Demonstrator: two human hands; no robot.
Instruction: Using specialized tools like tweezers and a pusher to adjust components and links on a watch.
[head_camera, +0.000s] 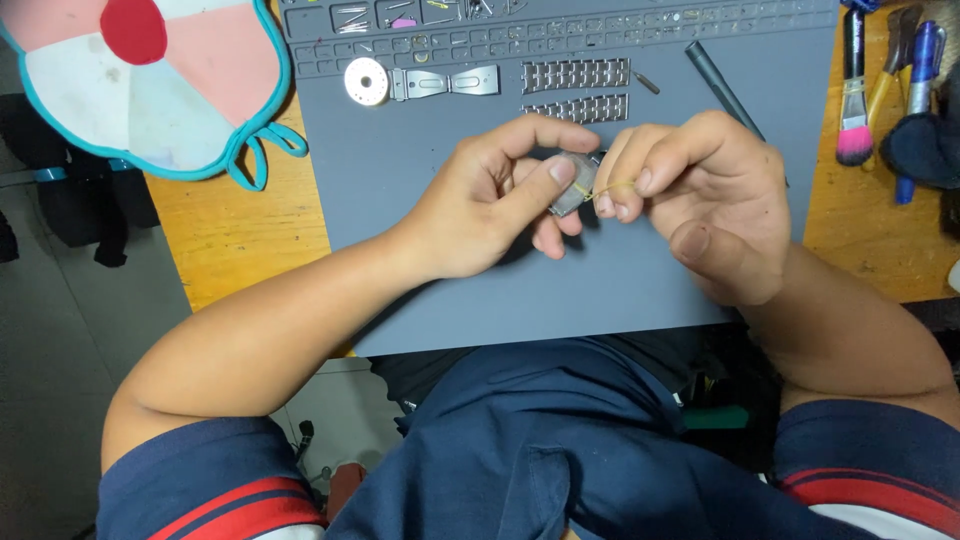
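My left hand (495, 195) pinches a small silver metal watch case (570, 190) between thumb and fingers above the grey work mat (420, 200). My right hand (700, 200) meets it from the right, its fingertips closed on a thin yellowish ring (605, 187) that touches the case's edge. Both hands hover over the middle of the mat. Most of the case is hidden by my fingers.
On the mat's far part lie a round silver disc (366, 81), a clasp piece (445, 82), two metal bracelet strips (576, 75) and a dark rod (722, 88). A brush (853, 90) and pens lie on the wooden desk at right. A pink-and-teal fan (160, 75) sits far left.
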